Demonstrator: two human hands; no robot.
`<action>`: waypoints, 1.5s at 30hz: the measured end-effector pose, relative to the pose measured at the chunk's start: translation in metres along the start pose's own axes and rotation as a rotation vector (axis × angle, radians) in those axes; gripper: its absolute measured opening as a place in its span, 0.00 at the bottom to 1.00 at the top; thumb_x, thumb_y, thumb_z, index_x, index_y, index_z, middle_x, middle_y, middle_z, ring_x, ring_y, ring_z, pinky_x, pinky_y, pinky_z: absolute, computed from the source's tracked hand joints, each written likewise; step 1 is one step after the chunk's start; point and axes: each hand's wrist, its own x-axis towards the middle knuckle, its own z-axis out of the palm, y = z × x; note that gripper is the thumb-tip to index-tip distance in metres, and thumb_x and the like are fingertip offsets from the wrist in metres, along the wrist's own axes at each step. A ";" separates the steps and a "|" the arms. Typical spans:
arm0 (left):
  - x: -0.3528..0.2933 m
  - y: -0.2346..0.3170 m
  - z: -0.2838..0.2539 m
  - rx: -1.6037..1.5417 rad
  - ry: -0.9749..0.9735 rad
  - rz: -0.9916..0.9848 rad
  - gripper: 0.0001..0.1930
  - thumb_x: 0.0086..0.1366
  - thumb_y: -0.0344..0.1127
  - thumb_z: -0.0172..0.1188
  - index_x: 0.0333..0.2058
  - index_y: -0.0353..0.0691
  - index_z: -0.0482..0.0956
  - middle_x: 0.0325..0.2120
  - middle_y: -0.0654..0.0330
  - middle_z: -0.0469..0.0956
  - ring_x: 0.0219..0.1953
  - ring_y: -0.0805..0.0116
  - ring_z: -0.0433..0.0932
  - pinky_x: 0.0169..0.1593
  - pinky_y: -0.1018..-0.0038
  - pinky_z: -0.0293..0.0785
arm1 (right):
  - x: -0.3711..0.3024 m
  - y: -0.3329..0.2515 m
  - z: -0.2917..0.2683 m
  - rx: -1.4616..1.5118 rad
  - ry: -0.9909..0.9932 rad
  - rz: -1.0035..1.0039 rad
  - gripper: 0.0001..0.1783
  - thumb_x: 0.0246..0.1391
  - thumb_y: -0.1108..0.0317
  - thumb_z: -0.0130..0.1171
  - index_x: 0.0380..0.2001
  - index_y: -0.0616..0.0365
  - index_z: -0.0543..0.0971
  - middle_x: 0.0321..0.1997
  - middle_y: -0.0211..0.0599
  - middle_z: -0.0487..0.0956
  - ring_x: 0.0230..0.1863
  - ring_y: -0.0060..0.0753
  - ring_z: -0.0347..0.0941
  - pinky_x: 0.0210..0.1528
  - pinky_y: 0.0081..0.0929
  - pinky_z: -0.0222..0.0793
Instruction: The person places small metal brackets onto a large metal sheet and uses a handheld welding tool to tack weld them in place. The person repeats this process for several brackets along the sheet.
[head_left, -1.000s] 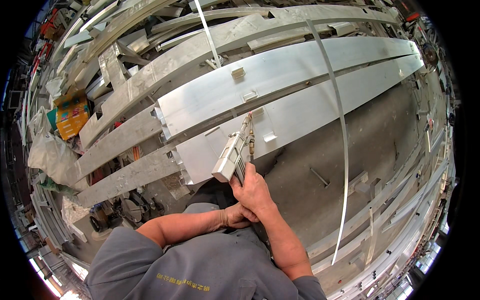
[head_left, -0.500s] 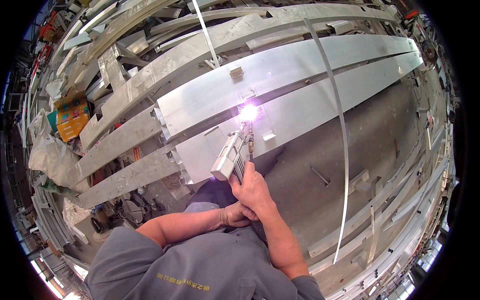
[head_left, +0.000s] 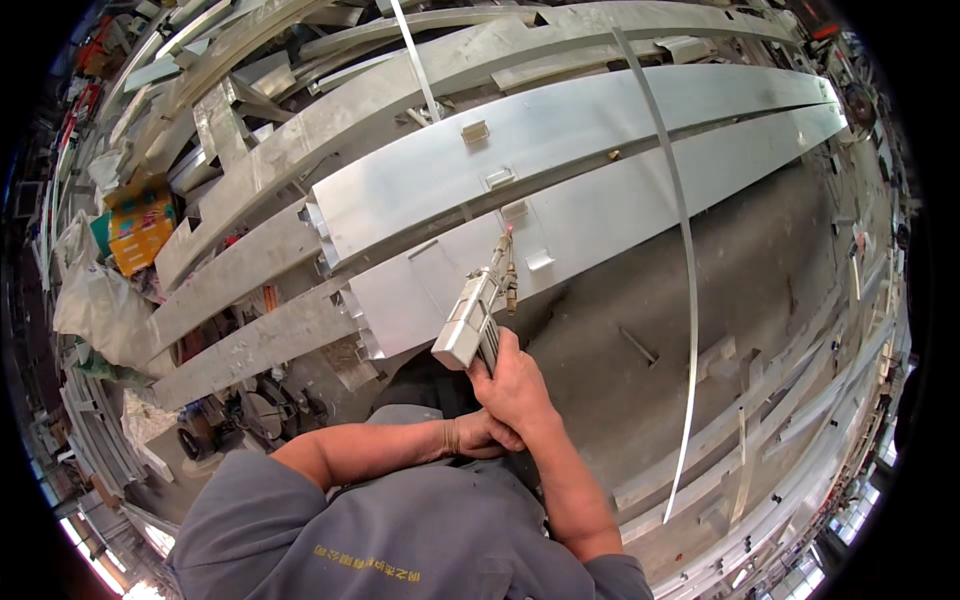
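Observation:
My right hand (head_left: 515,385) is closed round the handle of a silver, boxy handheld welding gun (head_left: 466,325). Its narrow nozzle points away from me, and the tip glows a faint red. That tip is just short of a small metal bracket (head_left: 514,211) on the nearer flat metal panel (head_left: 640,215). Another bracket (head_left: 540,260) sits on the same panel, closer to me. My left hand (head_left: 482,434) is wrapped round my right wrist, some fingers hidden beneath it. Beyond a narrow gap lies the farther panel (head_left: 410,190), bearing two similar brackets.
Long support beams (head_left: 255,340) run under the panels at the left. A thin metal strip (head_left: 688,300) crosses over both panels. Scrap profiles are heaped at the far left by a white sack (head_left: 95,300). Long metal lengths (head_left: 780,420) lie at the right.
The bright purple-white welding arc at the nozzle has gone out, uncovering the bracket there. The gun has shifted slightly right relative to the panel. Both hands keep their hold.

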 end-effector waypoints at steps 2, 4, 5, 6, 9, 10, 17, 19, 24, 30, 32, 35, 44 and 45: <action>-0.001 -0.008 -0.003 0.021 -0.003 -0.036 0.22 0.57 0.18 0.66 0.51 0.39 0.79 0.49 0.61 0.80 0.54 0.64 0.77 0.62 0.67 0.71 | -0.008 0.005 0.004 0.013 0.018 -0.009 0.35 0.59 0.51 0.62 0.55 0.69 0.63 0.37 0.70 0.80 0.42 0.73 0.78 0.44 0.60 0.74; -0.003 -0.016 -0.006 0.030 0.001 -0.080 0.22 0.57 0.18 0.66 0.51 0.39 0.80 0.49 0.61 0.81 0.54 0.64 0.77 0.62 0.67 0.71 | -0.016 0.012 0.007 0.016 0.033 -0.016 0.35 0.59 0.52 0.62 0.55 0.69 0.63 0.37 0.70 0.80 0.41 0.73 0.78 0.43 0.60 0.74; -0.004 -0.016 -0.005 0.034 0.006 -0.103 0.22 0.57 0.18 0.66 0.51 0.39 0.80 0.49 0.61 0.81 0.54 0.65 0.77 0.62 0.68 0.71 | -0.020 0.014 0.007 0.014 0.041 -0.020 0.35 0.59 0.52 0.62 0.55 0.69 0.63 0.37 0.70 0.80 0.41 0.73 0.78 0.43 0.60 0.74; -0.005 -0.018 -0.005 0.039 0.010 -0.126 0.22 0.57 0.18 0.66 0.51 0.39 0.80 0.49 0.61 0.81 0.54 0.65 0.77 0.62 0.68 0.71 | -0.022 0.016 0.008 0.012 0.048 -0.024 0.35 0.59 0.52 0.62 0.55 0.69 0.63 0.37 0.69 0.80 0.41 0.73 0.78 0.43 0.59 0.74; -0.007 -0.024 -0.006 0.018 0.010 -0.138 0.21 0.57 0.18 0.66 0.51 0.38 0.80 0.49 0.61 0.81 0.54 0.65 0.77 0.62 0.68 0.71 | -0.031 0.014 0.005 0.019 0.047 0.003 0.32 0.59 0.56 0.62 0.55 0.70 0.63 0.36 0.70 0.80 0.40 0.74 0.77 0.42 0.59 0.74; -0.007 -0.025 -0.006 0.017 0.002 -0.142 0.21 0.57 0.18 0.65 0.50 0.38 0.80 0.48 0.61 0.81 0.54 0.65 0.77 0.61 0.68 0.71 | -0.032 0.016 0.005 0.026 0.045 -0.002 0.32 0.59 0.56 0.62 0.55 0.70 0.63 0.36 0.70 0.80 0.40 0.74 0.77 0.42 0.59 0.74; -0.011 -0.034 -0.006 0.002 0.015 -0.182 0.19 0.58 0.17 0.64 0.48 0.38 0.81 0.46 0.61 0.81 0.52 0.66 0.78 0.59 0.70 0.72 | -0.041 0.024 0.010 0.037 0.050 -0.005 0.32 0.59 0.57 0.62 0.54 0.70 0.64 0.36 0.70 0.80 0.40 0.74 0.77 0.42 0.59 0.74; -0.010 -0.037 -0.009 0.005 0.020 -0.186 0.19 0.58 0.17 0.64 0.48 0.38 0.81 0.46 0.62 0.81 0.51 0.67 0.78 0.59 0.70 0.72 | -0.042 0.026 0.011 0.039 0.060 -0.010 0.31 0.58 0.57 0.62 0.53 0.70 0.64 0.36 0.70 0.80 0.40 0.74 0.77 0.42 0.60 0.74; -0.009 -0.038 -0.006 -0.010 0.040 -0.198 0.19 0.58 0.18 0.65 0.48 0.39 0.81 0.45 0.62 0.82 0.50 0.67 0.77 0.58 0.70 0.72 | -0.043 0.028 0.013 0.034 0.066 -0.008 0.30 0.58 0.57 0.63 0.50 0.69 0.64 0.35 0.71 0.79 0.39 0.76 0.77 0.40 0.60 0.74; -0.007 -0.038 -0.006 -0.001 0.004 -0.189 0.18 0.58 0.19 0.66 0.47 0.39 0.81 0.45 0.63 0.81 0.51 0.68 0.77 0.58 0.70 0.71 | -0.042 0.028 0.010 0.036 0.051 0.012 0.30 0.59 0.56 0.63 0.51 0.68 0.63 0.34 0.71 0.79 0.39 0.76 0.77 0.41 0.60 0.73; -0.005 -0.038 -0.004 -0.003 -0.010 -0.166 0.18 0.58 0.20 0.66 0.48 0.40 0.81 0.45 0.63 0.81 0.51 0.68 0.77 0.58 0.70 0.71 | -0.043 0.028 0.009 0.006 0.046 0.012 0.31 0.59 0.55 0.63 0.52 0.69 0.64 0.35 0.71 0.79 0.40 0.76 0.77 0.42 0.60 0.73; -0.006 -0.038 -0.004 0.005 -0.002 -0.155 0.18 0.58 0.20 0.66 0.48 0.39 0.80 0.45 0.63 0.81 0.51 0.68 0.77 0.59 0.70 0.72 | -0.042 0.024 0.007 0.003 0.011 0.063 0.32 0.59 0.54 0.63 0.53 0.69 0.64 0.36 0.71 0.79 0.41 0.75 0.77 0.43 0.60 0.74; -0.008 -0.036 0.001 -0.017 -0.027 -0.166 0.19 0.58 0.19 0.65 0.49 0.39 0.80 0.45 0.62 0.81 0.50 0.67 0.78 0.58 0.69 0.73 | -0.046 0.021 0.006 -0.001 0.001 0.105 0.32 0.60 0.53 0.62 0.53 0.69 0.65 0.37 0.70 0.80 0.42 0.74 0.78 0.43 0.59 0.74; -0.009 -0.037 0.001 -0.012 -0.029 -0.166 0.19 0.58 0.19 0.65 0.49 0.39 0.80 0.45 0.61 0.81 0.50 0.67 0.78 0.58 0.69 0.73 | -0.046 0.021 0.006 -0.004 -0.001 0.113 0.32 0.60 0.52 0.62 0.53 0.68 0.65 0.37 0.70 0.80 0.42 0.74 0.78 0.43 0.59 0.74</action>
